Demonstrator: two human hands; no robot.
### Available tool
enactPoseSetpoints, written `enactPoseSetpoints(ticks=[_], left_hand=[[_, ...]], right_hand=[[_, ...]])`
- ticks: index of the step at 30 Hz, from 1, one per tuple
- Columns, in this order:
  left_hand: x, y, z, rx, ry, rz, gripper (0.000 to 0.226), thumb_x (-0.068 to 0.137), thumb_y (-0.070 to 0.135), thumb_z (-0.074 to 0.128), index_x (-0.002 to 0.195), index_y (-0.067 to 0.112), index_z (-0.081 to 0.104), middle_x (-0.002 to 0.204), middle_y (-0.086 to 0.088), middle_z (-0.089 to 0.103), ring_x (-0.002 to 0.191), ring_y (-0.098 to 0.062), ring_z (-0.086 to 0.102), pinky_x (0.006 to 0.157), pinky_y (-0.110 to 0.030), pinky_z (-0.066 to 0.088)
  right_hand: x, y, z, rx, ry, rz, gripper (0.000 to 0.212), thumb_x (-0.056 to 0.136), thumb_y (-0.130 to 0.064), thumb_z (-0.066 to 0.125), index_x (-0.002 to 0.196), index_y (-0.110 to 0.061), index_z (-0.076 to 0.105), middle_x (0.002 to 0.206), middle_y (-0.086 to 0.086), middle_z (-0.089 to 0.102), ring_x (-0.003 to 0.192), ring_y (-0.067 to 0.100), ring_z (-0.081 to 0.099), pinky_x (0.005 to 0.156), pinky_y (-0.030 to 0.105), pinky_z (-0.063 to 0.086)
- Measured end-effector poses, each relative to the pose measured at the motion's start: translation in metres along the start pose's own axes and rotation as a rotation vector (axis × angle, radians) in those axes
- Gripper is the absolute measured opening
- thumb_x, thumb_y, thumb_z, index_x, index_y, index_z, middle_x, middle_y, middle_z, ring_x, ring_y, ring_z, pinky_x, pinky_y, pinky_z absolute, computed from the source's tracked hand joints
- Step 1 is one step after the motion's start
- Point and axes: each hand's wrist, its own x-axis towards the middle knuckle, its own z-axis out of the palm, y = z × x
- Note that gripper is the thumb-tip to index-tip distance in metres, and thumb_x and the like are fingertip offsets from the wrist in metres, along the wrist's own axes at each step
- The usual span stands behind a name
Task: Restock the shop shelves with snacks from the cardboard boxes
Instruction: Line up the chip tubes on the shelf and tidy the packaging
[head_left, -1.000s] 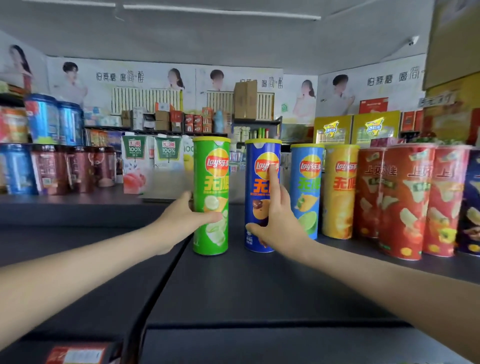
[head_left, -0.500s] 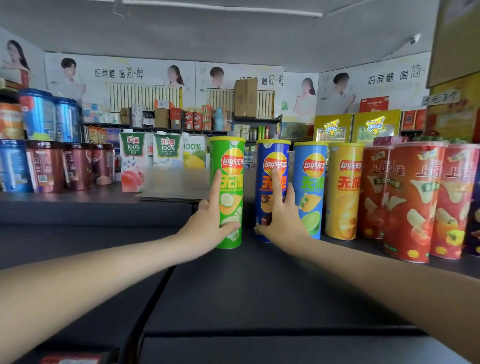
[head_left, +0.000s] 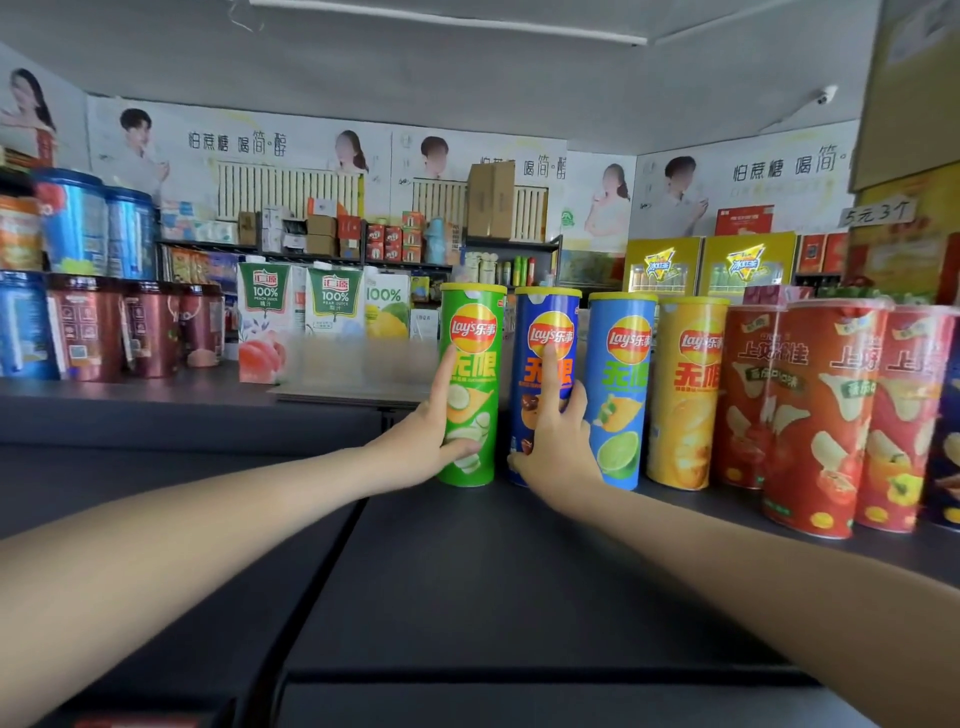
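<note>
Left hand (head_left: 423, 441), fingers narrow around green can (head_left: 470, 384), thumb across the lower front. Right hand (head_left: 558, 441), fingers spread flat against dark blue can (head_left: 545, 374), not wrapped around it. Both cans upright on dark shelf (head_left: 467, 582), nearly touching; light blue can (head_left: 621, 389) at 3 o'clock of the dark blue, yellow can (head_left: 688, 392) beyond. Judged step: closing the row. Best done sliding low, bases flat, labels forward, light pressure to avoid tipping.

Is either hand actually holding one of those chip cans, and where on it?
Left hand wraps the lower left side of the green can, thumb across its front. Right hand lies flat against the dark blue can's lower front, pressing, not gripping.
</note>
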Motion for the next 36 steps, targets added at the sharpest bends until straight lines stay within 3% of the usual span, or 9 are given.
enactPoseSetpoints(ticks=[5,12,18,22,26,29,32,36], left_hand=[[0.003,-0.002,-0.003,-0.033,-0.07,-0.001,0.105,0.095,0.014,0.058,0.139,0.04,-0.034,0.157,0.002,0.022,0.124,-0.003,0.04,0.101,-0.02,0.035],[0.01,-0.005,0.002,-0.042,-0.068,-0.004,0.106,0.095,0.012,0.058,0.138,0.04,-0.035,0.158,0.002,0.017,0.128,-0.003,0.036,0.105,-0.025,0.033],[0.008,-0.007,0.004,-0.002,-0.03,-0.006,0.103,0.095,0.013,0.057,0.142,0.032,-0.032,0.157,0.002,0.019,0.126,-0.001,0.034,0.103,-0.019,0.03],[0.003,-0.005,0.007,0.062,0.034,-0.018,0.106,0.094,0.016,0.06,0.143,0.033,-0.032,0.155,-0.005,0.024,0.126,-0.011,0.044,0.1,-0.023,0.036],[-0.012,0.008,0.003,0.143,0.035,-0.097,0.113,0.089,0.019,0.066,0.143,0.032,-0.032,0.155,-0.012,0.018,0.13,-0.021,0.042,0.107,-0.03,0.036],[-0.034,0.032,-0.008,0.25,-0.017,-0.227,0.094,0.089,0.028,0.066,0.152,0.025,-0.003,0.147,-0.012,0.032,0.123,-0.025,0.047,0.1,-0.031,0.04],[-0.066,0.062,-0.021,0.324,-0.008,-0.305,0.055,0.091,0.033,0.063,0.138,0.014,0.043,0.134,-0.008,0.052,0.117,-0.022,0.052,0.095,-0.03,0.044],[-0.126,0.088,-0.026,0.291,0.066,-0.393,0.044,0.09,0.034,0.063,0.128,0.013,0.056,0.128,-0.006,0.058,0.115,-0.021,0.054,0.097,-0.029,0.044]], right_hand=[[0.0,0.005,0.007,0.05,0.042,0.009,0.116,0.084,-0.007,0.069,0.144,-0.043,-0.024,0.154,0.011,0.007,0.129,0.04,0.035,0.102,0.05,0.04],[-0.001,0.004,0.01,0.045,0.077,0.036,0.116,0.082,-0.007,0.071,0.149,-0.039,-0.018,0.152,0.01,0.01,0.129,0.039,0.035,0.102,0.053,0.041],[-0.003,0.0,0.01,0.009,0.078,0.054,0.114,0.084,-0.009,0.07,0.149,-0.036,-0.018,0.153,0.009,0.009,0.131,0.039,0.034,0.102,0.053,0.041],[-0.009,-0.006,0.003,0.002,0.1,0.056,0.112,0.082,-0.004,0.07,0.151,-0.032,-0.014,0.153,0.01,0.012,0.136,0.037,0.028,0.102,0.048,0.04],[-0.017,-0.021,-0.015,-0.002,0.125,0.114,0.101,0.081,0.002,0.067,0.154,-0.02,0.0,0.148,0.015,0.022,0.136,0.034,0.025,0.1,0.041,0.038],[-0.026,-0.033,-0.031,0.005,0.084,0.1,0.082,0.082,0.003,0.063,0.149,-0.01,0.019,0.142,0.019,0.031,0.131,0.036,0.029,0.101,0.038,0.033],[-0.041,-0.047,-0.051,0.114,-0.008,0.119,0.054,0.084,0.002,0.058,0.135,-0.003,0.042,0.133,0.019,0.047,0.119,0.033,0.045,0.086,0.03,0.037],[-0.082,-0.071,-0.071,0.254,-0.056,0.065,0.032,0.087,-0.006,0.058,0.119,-0.006,0.061,0.116,0.01,0.064,0.107,0.025,0.057,0.076,0.018,0.035]])
